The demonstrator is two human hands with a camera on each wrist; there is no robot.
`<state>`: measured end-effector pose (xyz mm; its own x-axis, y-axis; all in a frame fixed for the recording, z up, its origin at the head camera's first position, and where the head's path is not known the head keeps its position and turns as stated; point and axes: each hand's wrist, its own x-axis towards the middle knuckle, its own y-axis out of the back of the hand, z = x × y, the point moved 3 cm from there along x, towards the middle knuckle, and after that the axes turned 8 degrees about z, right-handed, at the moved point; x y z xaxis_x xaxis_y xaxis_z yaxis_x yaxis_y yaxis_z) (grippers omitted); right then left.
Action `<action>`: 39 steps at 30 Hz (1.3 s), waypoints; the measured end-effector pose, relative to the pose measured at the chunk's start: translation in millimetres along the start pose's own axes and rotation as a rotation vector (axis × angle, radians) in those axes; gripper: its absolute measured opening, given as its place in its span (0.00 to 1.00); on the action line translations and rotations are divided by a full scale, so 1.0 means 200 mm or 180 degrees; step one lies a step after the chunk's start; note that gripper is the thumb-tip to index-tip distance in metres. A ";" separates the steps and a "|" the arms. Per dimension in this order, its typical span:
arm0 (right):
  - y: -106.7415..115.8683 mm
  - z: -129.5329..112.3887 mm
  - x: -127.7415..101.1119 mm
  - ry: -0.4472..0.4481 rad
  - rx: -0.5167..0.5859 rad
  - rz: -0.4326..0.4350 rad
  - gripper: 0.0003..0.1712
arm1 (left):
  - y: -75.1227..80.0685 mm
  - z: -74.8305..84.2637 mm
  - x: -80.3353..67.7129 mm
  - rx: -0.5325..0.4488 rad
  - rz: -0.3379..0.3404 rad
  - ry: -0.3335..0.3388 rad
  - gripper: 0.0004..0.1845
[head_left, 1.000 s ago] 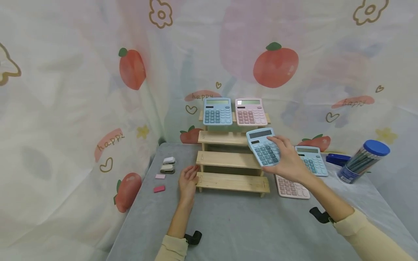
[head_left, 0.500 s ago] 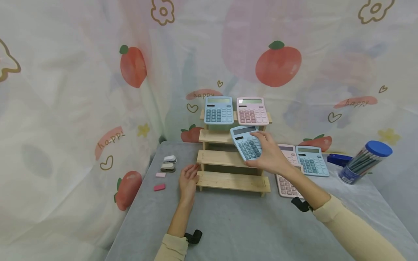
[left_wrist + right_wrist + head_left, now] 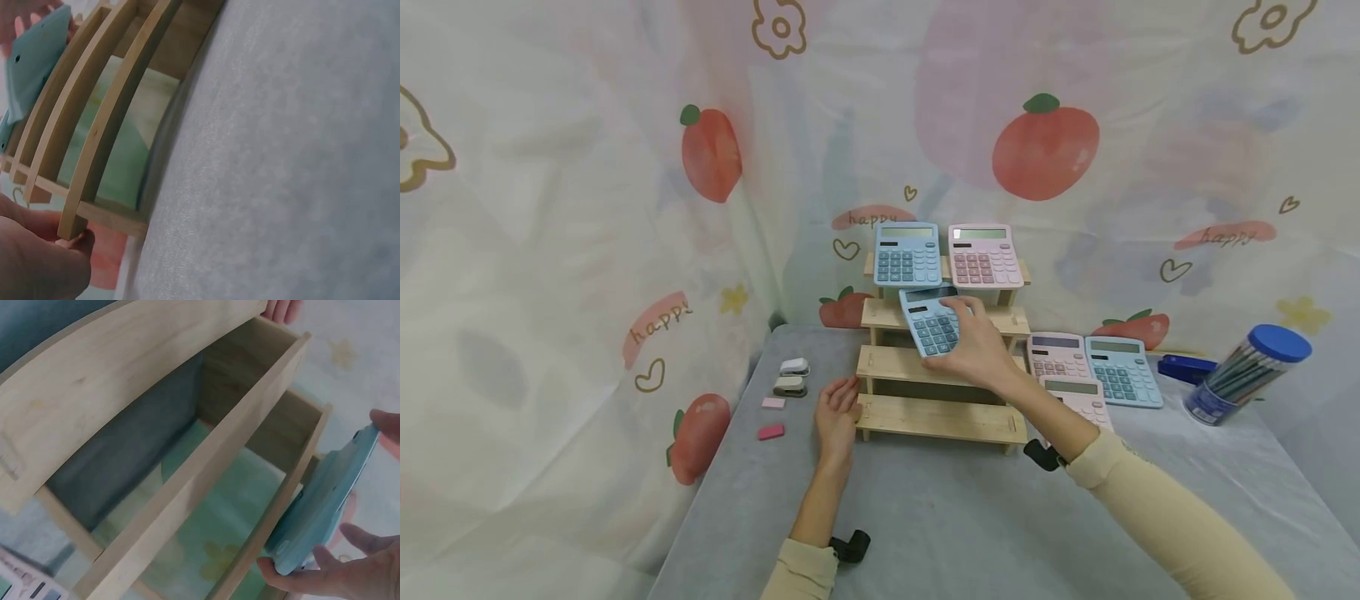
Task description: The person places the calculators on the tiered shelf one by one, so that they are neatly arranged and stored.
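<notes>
A: Containers first?

B: One clear cylindrical tub w/ blue lid (image 3: 1242, 373), far right of the grey tabletop (image 3: 940, 517), lying tilted; packed w/ pencils, no. can't be counted. Also the four-step pale wooden rack (image 3: 942, 417), centre back. Top step carries 2 calculators: blue one (image 3: 907, 254) on the left, pink one (image 3: 984, 256) beside it on the right.

A: Hands?

B: Right hand (image 3: 977, 354): grip closed round a light blue desk calculator (image 3: 931, 321), thumb under its lower edge, fingers over the right side. Calc. is tilted, at the second step from the top, just under the top-step blue one. Right wrist view: its bottom edge is at the step's front lip. Left hand (image 3: 837, 417): fingers relaxed, touching the rack's left end at the lowest step; holds nothing.

A: Counts?

B: Calculators, 6 total: 3 blue, 3 pink. On the tabletop right of the rack: 2 pink (image 3: 1056, 354) (image 3: 1078, 397), 1 blue (image 3: 1122, 372). Left of the rack: 2 small staplers (image 3: 792, 376), 2 pink erasers (image 3: 771, 417). One dark blue stapler (image 3: 1186, 367) next to the tub.
</notes>
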<state>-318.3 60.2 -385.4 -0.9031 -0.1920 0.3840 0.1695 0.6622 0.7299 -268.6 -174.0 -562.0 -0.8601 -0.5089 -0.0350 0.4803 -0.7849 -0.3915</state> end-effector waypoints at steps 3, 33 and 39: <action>-0.04 -0.03 0.02 -0.0009 0.0009 0.0041 0.61 | -0.02 0.00 -0.01 -0.0005 -0.0006 0.0020 0.30; -0.24 -0.14 0.07 -0.0002 -0.0302 0.0150 0.51 | -0.01 0.02 -0.02 0.0035 0.0032 -0.0002 0.30; -0.11 -0.08 -0.02 -0.0031 -0.0122 0.0146 0.48 | 0.00 0.01 -0.02 0.0076 0.0048 -0.0005 0.30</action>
<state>-311.9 35.5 -393.7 -0.8978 -0.1549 0.4122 0.2257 0.6420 0.7327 -265.5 -172.4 -559.5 -0.8525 -0.5213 -0.0391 0.4971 -0.7853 -0.3690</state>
